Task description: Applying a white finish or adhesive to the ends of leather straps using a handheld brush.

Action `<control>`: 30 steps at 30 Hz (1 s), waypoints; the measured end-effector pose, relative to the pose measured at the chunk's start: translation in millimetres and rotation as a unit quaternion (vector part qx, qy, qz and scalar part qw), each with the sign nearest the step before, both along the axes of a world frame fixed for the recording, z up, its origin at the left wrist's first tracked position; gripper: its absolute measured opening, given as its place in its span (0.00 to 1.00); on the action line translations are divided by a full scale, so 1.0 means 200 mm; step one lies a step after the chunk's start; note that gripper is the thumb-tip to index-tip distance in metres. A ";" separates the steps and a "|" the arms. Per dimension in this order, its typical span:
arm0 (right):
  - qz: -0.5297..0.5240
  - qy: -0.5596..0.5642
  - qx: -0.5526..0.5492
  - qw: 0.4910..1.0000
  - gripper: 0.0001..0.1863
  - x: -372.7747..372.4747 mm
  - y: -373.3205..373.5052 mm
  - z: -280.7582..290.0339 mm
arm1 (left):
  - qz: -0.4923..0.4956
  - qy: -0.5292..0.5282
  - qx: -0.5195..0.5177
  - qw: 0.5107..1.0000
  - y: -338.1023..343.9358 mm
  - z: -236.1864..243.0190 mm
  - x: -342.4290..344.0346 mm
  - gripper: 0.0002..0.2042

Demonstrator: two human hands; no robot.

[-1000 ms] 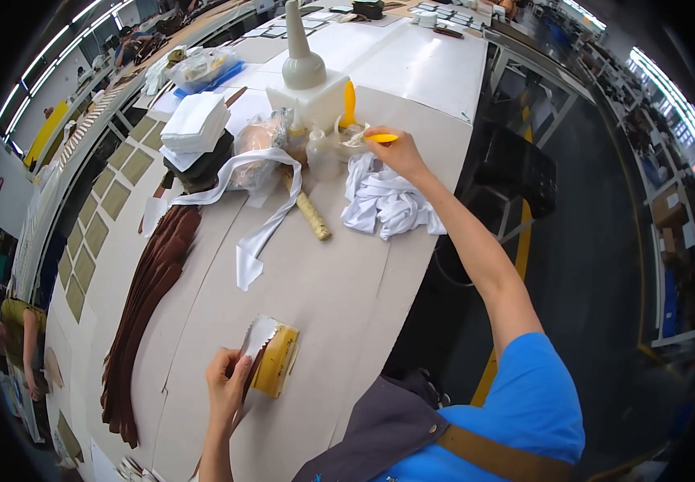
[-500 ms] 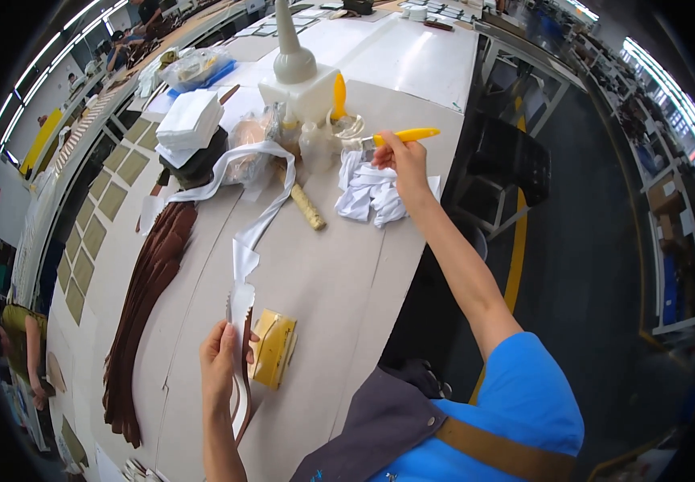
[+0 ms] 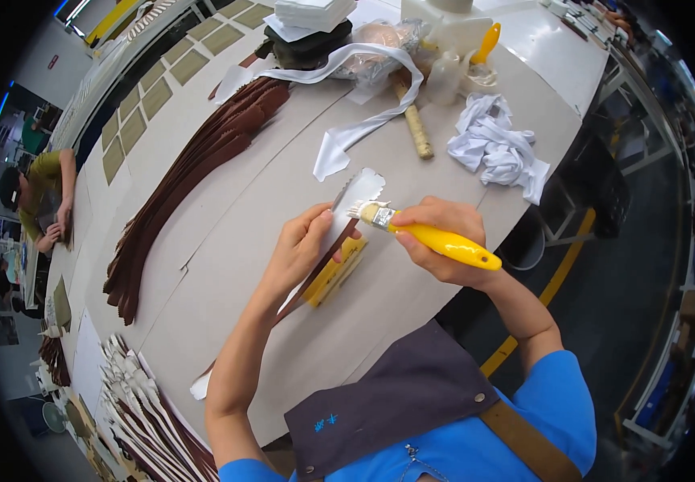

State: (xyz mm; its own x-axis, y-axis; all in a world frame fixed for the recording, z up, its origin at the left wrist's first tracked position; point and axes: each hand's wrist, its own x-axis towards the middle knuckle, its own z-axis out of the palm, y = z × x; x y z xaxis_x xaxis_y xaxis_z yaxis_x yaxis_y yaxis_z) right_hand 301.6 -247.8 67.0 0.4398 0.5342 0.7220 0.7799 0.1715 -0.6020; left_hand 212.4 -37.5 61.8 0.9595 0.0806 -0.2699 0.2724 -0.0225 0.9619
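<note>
My left hand (image 3: 299, 249) grips a leather strip (image 3: 357, 187) with a pale face, brown edge and scalloped tip, held above a yellow block (image 3: 333, 281). In my right hand (image 3: 444, 245) is a yellow-handled paintbrush (image 3: 464, 249); its paste-covered bristles touch the strip's pale face near the tip, just beyond my left fingertips. A long stack of brown scalloped strips (image 3: 171, 201) lies to the left. A crumpled white cloth (image 3: 492, 140) lies beyond my right hand.
A roller-like tool (image 3: 416, 120), white fabric band (image 3: 333, 154), jar with another brush (image 3: 482, 76) and white container (image 3: 456, 28) stand or lie along the back. Pale-and-brown strips (image 3: 139, 402) are at lower left. A co-worker (image 3: 38, 185) works at left. A black stool (image 3: 600, 189) is beside the table.
My right hand has brought the brush from the jar across to the strip. My left hand has raised the strip's tip. The view has turned, showing more of the left side.
</note>
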 end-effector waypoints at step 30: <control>0.020 -0.062 -0.017 0.998 0.13 -0.04 0.06 -0.11 | -0.020 0.029 -0.081 0.996 0.00 0.00 -0.08 0.20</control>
